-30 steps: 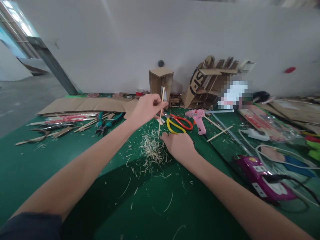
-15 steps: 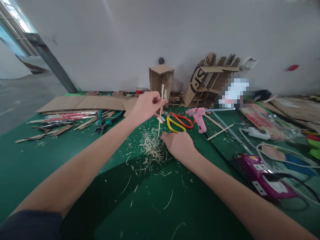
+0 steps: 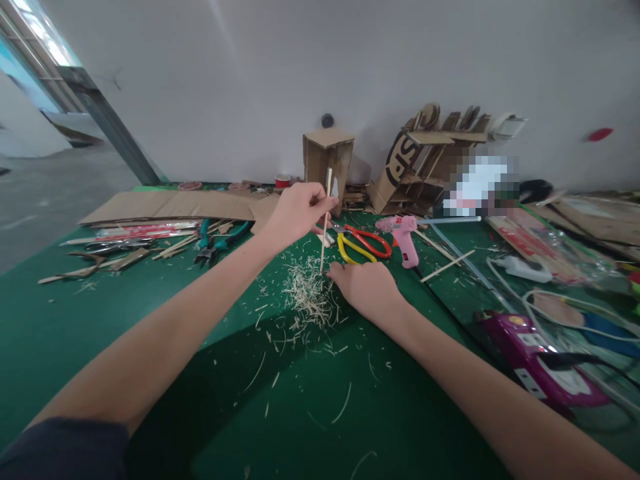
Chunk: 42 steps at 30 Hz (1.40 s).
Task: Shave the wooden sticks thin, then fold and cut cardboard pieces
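Observation:
A thin wooden stick stands nearly upright, pinched near its upper part by my left hand. Its lower end comes down to a pile of pale wood shavings on the green table. My right hand is low over the table beside that lower end, thumb and fingers drawn together. Whatever it grips is hidden by the hand. Just beyond my right hand lie scissors with one red and one yellow handle.
Right of the scissors are a pink glue gun, crossed wooden sticks and a purple power strip with cables. Teal-handled pliers and cardboard strips lie left. Cardboard structures stand by the wall.
The whole scene has shifted slightly to the right in view. Both hands keep almost the same pose, the stick still upright in my left hand.

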Each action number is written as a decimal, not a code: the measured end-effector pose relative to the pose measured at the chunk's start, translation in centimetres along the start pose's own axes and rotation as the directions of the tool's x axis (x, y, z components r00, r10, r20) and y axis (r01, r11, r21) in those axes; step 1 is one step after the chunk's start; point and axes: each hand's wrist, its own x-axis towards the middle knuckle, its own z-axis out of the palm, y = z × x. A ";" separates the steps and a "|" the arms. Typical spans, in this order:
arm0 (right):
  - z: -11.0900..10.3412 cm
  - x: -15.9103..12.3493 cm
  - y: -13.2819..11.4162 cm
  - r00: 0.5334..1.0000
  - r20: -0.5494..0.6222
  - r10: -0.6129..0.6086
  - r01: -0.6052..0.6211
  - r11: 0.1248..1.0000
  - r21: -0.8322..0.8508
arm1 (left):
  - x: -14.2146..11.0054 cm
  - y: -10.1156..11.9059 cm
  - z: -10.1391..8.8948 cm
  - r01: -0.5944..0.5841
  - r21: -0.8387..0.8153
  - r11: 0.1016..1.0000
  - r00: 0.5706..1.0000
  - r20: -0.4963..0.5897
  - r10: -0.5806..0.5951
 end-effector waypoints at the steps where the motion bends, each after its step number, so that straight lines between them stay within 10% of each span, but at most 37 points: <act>1: 0.2 0.0 0.1 0.999 -0.028 0.022 -0.022 1.000 -0.015 | 0.0 0.0 0.0 -0.003 -0.001 1.000 1.000 0.002 0.003; 12: -0.5 0.0 -0.4 0.993 0.103 -0.057 0.053 0.998 0.039 | -0.1 0.0 0.1 0.004 0.036 0.999 1.000 -0.004 -0.004; 33: 1.7 -0.2 0.7 0.964 -0.264 0.015 0.008 0.996 0.086 | 0.0 -0.2 0.1 0.003 0.027 1.000 1.000 0.030 -0.003; 42: 0.5 -0.1 -0.1 0.999 -0.034 -0.009 0.010 1.000 0.029 | -0.4 0.3 0.2 0.022 0.022 1.000 1.000 0.016 -0.022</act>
